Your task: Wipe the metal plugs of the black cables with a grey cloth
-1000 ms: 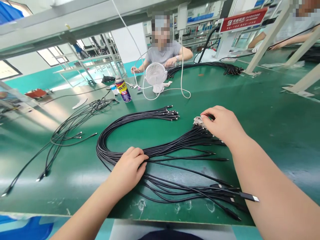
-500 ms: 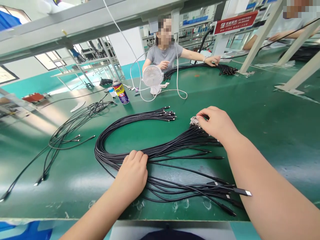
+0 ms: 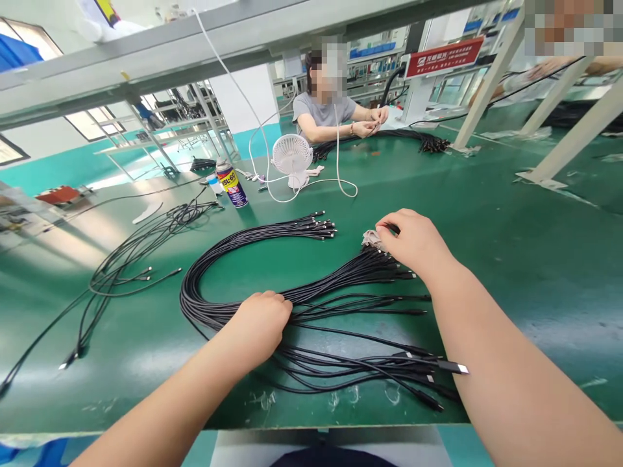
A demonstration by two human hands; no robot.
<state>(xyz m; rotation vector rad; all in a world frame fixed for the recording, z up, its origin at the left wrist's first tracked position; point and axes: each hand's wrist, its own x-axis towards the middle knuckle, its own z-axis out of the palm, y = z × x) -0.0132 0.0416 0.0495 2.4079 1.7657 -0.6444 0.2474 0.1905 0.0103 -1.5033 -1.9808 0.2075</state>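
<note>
A thick bundle of black cables (image 3: 195, 279) curves in a U across the green table. My left hand (image 3: 263, 324) is closed over the bundle's near side, its fingertips partly hidden. Several loose cables (image 3: 350, 363) fan out to the right from under it, one ending in a plug with a pale tip (image 3: 457, 368) close to my right forearm. At the bundle's right end, my right hand (image 3: 411, 237) pinches a crumpled pale cloth (image 3: 372, 239) above the connectors. Something black shows inside its curled fingers. The bundle's other connector ends (image 3: 326, 227) lie just left of the cloth.
Loose tangled cables (image 3: 121, 259) lie at the left. Behind the bundle stand a spray can (image 3: 232, 185) and a white fan (image 3: 292, 155) with a white cord. A co-worker (image 3: 324, 113) sits opposite, beside more black cables (image 3: 403, 134). Frame posts (image 3: 491, 78) stand at the right.
The view has shifted slightly. My hands keep nearly the same places on the cables and cloth. Across the table, the co-worker has drawn both hands together above the far cables.
</note>
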